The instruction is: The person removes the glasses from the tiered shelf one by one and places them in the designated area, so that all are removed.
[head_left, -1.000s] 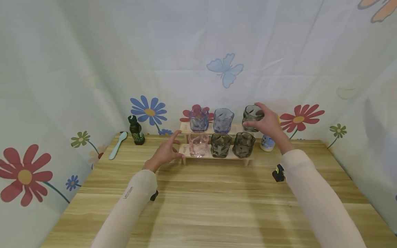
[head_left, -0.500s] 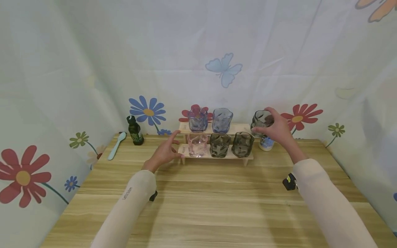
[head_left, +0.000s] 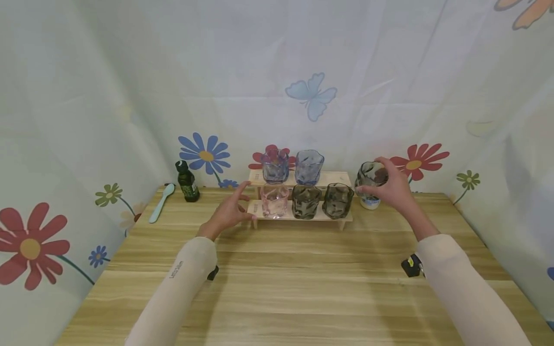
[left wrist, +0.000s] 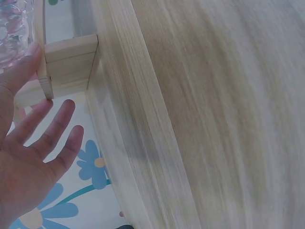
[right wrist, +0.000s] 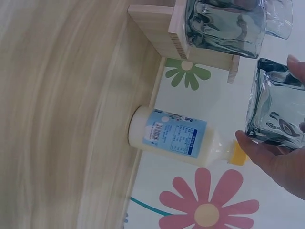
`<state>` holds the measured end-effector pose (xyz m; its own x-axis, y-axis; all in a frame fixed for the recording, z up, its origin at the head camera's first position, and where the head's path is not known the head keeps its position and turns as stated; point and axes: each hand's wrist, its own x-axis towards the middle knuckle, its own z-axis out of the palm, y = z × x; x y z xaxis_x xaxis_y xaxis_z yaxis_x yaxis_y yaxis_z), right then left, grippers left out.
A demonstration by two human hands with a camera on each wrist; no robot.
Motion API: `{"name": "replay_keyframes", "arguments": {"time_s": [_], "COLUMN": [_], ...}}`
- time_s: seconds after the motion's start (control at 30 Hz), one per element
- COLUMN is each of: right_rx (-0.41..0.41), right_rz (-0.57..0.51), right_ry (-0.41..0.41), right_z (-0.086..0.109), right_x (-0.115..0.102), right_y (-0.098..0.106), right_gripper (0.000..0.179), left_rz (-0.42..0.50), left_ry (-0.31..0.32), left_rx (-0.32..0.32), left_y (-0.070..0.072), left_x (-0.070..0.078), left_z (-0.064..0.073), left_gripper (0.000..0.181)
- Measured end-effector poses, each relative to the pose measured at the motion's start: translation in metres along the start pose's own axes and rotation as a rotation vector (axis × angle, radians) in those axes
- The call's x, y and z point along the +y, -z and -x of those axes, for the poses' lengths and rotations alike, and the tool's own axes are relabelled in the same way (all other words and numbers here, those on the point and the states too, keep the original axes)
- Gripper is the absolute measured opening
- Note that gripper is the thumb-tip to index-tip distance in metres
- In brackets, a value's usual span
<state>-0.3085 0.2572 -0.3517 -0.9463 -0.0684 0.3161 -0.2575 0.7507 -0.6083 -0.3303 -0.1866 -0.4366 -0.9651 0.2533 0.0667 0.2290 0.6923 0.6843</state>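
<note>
Shifted right since a second ago, off the pale wooden two-tier rack [head_left: 336, 178], the wavy smoky-grey glass tumbler [head_left: 367, 174] is pinched aloft, mouth up and axis near vertical, between the right hand's [head_left: 396, 190] thumb and fingers, while the left hand [head_left: 227, 215] touches the rack's left end, fingers loosely spread.

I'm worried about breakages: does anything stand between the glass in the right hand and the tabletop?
Possibly the yellow-capped bottle: it stands on the tabletop, its cap appearing close to the held glass in the right wrist view. I can't tell whether it is directly beneath.
</note>
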Motion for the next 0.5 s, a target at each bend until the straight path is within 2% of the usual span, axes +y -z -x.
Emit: {"name": "replay_keyframes", "arguments": {"time_s": [0.2,0.5], "right_rx": [0.0,-0.047], "right_rz": [0.004,-0.002], "right_ry": [-0.001,-0.071], "right_z": [0.01,0.029], "right_x": [0.008,0.022], "right_y": [-0.002,-0.008], "right_gripper": [0.086,0.091], "left_rz": [0.001,-0.001], "left_ry": [-0.013,-0.01], "left_rx": [0.0,0.001], "left_y": [0.0,0.0], "left_x": [-0.003,-0.003], "left_z": [-0.003,-0.002], "left_gripper": [0.105,0.106]}}
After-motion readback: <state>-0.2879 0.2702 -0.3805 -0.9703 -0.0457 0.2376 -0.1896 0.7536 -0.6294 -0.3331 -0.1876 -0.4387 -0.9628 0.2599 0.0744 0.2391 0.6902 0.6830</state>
